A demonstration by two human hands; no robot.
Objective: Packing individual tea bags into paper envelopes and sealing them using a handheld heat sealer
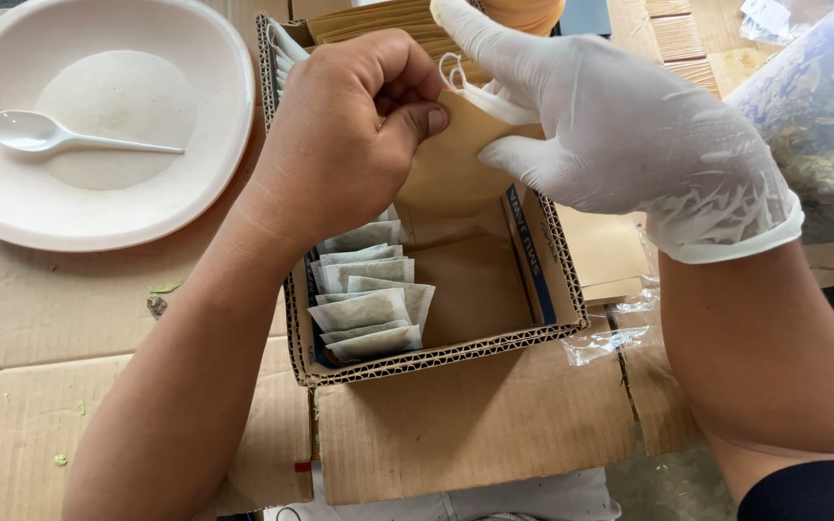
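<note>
My bare left hand (340, 135) and my right hand (620, 125), in a white glove, together hold a small tan paper pouch (446, 164) with a white string at its top. The left thumb and fingers pinch its upper left edge. The gloved fingers grip its right side and the string. Both hands hover over an open corrugated cardboard box (533, 289). Several filled white tea bags (369, 299) stand in a row along the box's left side. The right half of the box is bare.
A white plate (12, 203) with a white plastic spoon (41, 133) sits at the upper left on flattened cardboard. A clear bag of dried leaves (822, 116) lies at the upper right. Leaf crumbs dot the cardboard at lower left.
</note>
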